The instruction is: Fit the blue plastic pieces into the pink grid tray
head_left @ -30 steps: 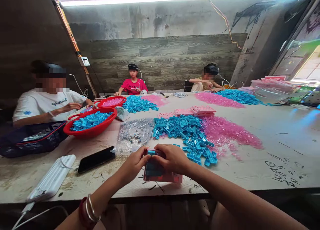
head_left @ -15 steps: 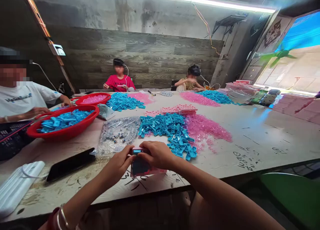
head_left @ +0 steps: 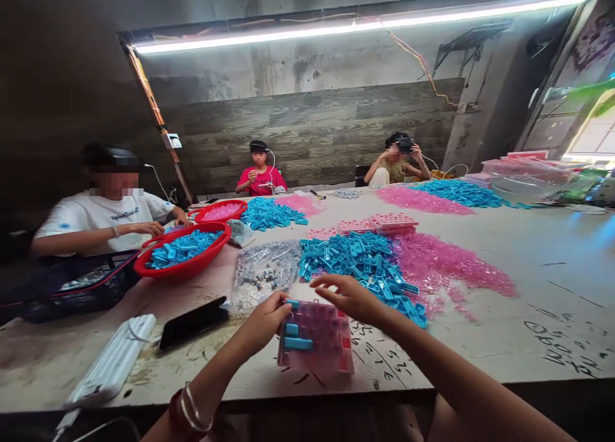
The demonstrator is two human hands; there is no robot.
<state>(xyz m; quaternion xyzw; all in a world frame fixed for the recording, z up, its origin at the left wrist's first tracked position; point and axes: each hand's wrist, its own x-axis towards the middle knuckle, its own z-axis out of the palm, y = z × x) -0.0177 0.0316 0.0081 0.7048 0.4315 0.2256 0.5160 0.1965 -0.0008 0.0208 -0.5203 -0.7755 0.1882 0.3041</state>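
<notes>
My left hand (head_left: 263, 323) grips the left edge of a pink plastic tray (head_left: 319, 362), tilted up near the table's front edge. A few blue plastic pieces (head_left: 298, 344) sit along its left side. My right hand (head_left: 348, 294) hovers just past the tray's upper right, fingers apart and holding nothing. Behind it spreads a pile of blue plastic pieces (head_left: 353, 256), with loose pink translucent pieces (head_left: 451, 266) to the right. Beyond the blue pile lie pink trays (head_left: 384, 223). A clear plastic bag (head_left: 262, 278) of small grey parts lies left of the pile.
On the left are a black phone (head_left: 192, 323), a white power bank (head_left: 113, 362) with a cable, and a red basin (head_left: 180, 259) of blue pieces. One person (head_left: 110, 218) works beside it; two others sit across the table. A clear tub (head_left: 523, 189) stands far right.
Both hands were together on the tray; my right hand has come off it and opened. The tray now shows its broad face with blue pieces. The view has swung left.
</notes>
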